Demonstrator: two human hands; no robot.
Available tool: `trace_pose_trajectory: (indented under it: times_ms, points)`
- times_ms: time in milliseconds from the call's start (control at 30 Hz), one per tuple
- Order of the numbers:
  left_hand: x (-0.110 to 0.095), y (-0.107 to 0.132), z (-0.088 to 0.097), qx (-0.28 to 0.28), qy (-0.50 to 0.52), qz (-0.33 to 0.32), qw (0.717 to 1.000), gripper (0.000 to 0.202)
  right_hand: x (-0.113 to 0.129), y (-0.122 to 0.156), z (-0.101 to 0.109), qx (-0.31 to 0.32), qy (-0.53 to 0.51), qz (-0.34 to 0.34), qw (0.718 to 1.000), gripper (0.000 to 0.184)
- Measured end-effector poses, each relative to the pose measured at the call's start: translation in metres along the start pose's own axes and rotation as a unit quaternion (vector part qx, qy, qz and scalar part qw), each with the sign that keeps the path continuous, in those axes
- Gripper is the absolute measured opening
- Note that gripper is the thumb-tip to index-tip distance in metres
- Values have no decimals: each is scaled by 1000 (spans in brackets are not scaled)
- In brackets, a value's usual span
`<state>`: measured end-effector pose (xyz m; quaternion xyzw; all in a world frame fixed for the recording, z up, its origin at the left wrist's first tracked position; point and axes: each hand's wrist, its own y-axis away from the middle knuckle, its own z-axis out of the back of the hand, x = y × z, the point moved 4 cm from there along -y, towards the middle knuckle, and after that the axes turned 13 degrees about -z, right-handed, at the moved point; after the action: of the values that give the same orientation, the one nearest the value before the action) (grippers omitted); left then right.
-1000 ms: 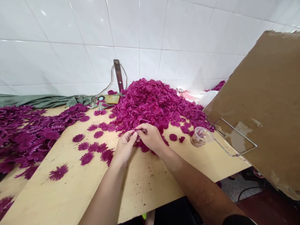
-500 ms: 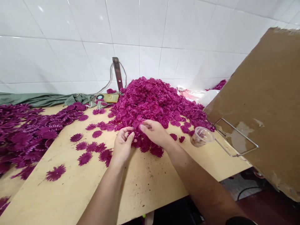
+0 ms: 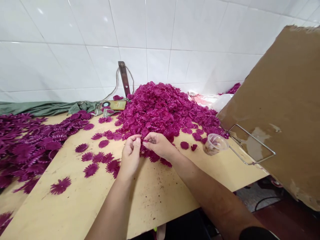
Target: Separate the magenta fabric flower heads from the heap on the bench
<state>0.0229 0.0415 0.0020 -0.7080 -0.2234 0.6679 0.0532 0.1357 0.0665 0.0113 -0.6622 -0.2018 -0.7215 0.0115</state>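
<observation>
In front of a large heap of magenta artificial flower pieces, my two hands are close together, fingertips almost meeting. My left hand is closed in a pinch, thumb against forefinger; what it holds is too small to make out. My right hand is also pinched, with a bit of magenta flower piece showing at its thumb and fingertips. Loose flat flower pieces, among them one dark disc, lie on the wooden tabletop left of my left hand.
A clear plastic cup stands on the right beside a bent metal wire frame and a leaning cardboard sheet. Behind are a yellow device, an upright metal strip and green cloth. More magenta pieces pile up at left.
My right hand has come down and left from the heap, bringing its fingertips next to my left hand's. The left hand's fingers have straightened slightly into a pinch. The view has shifted a little.
</observation>
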Motion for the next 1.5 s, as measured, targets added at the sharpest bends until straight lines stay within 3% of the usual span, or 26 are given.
trace_pose_trajectory:
  times_ms: [100, 200, 300, 400, 467, 633, 833, 933, 1033, 1100, 1167, 1367, 1500]
  points:
    - [1, -1, 1, 8, -24, 3, 1000, 23, 1, -1, 2, -86, 85, 52, 991, 25]
    - [1, -1, -2, 49, -13, 9, 999, 24, -1, -3, 6, -115, 86, 53, 988, 35]
    - [1, -1, -4, 55, -3, 12, 998, 23, -4, -3, 7, -77, 27, 28, 996, 32]
    - [3, -1, -3, 31, 0, 7, 1000, 24, -8, 1, 0, 33, -36, -34, 998, 17]
    - [4, -2, -2, 26, 2, 0, 1000, 25, -8, 5, -4, 72, -67, -52, 994, 21]
    - [2, -2, -2, 4, 5, -2, 1000, 26, -3, 10, -1, -2, -62, -8, 998, 11]
    - [-3, 2, -6, 29, -10, -3, 1000, 29, -7, 1, 8, -101, 0, 13, 995, 38]
    - [-1, 1, -9, 55, -5, 8, 998, 29, -8, 0, 8, -73, -42, 14, 996, 32]
    - [4, -1, -6, 29, -3, 32, 999, 30, -10, 4, 1, 21, -87, -28, 996, 15]
    - [7, -3, -3, 7, -9, 44, 999, 30, -10, 8, -3, 54, -98, -53, 992, 22]
    - [8, -3, -1, -2, -15, 42, 999, 27, -10, 9, -5, 50, -109, -64, 991, 29]
    - [5, -1, -1, -1, -42, 8, 999, 22, -11, -1, -2, -38, -121, -60, 990, 23]
    - [0, 0, -5, 22, -22, 3, 1000, 34, -12, -2, 0, -28, -127, -21, 991, 29]
